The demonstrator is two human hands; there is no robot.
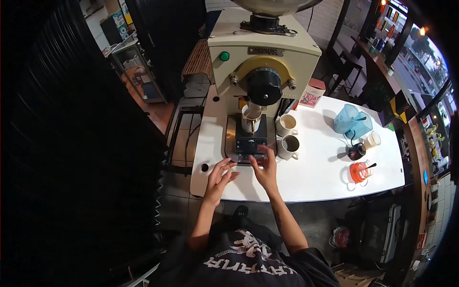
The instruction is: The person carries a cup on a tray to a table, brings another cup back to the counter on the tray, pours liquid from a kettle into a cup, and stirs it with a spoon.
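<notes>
Both hands are over the front edge of the white table (306, 184), before a cream grinder (224, 62) with a black round dial. My left hand (221, 178) has its fingers apart and nothing in it, just left of the black scale (250, 145). My right hand (265, 170) is raised at the scale's front right, fingers spread and slightly blurred, holding nothing. A white cup (249, 125) stands on the scale under the grinder's spout. Right of the scale are two white mugs, one farther back (288, 122) and one nearer (289, 147) with dark contents.
On the table's right side stand light blue containers (353, 120), a dark pitcher (356, 152), a small pale cup (372, 139) and a red-orange cup (357, 172) with a spoon. A red and white box (313, 93) sits behind the mugs. A black curtain hangs at the left.
</notes>
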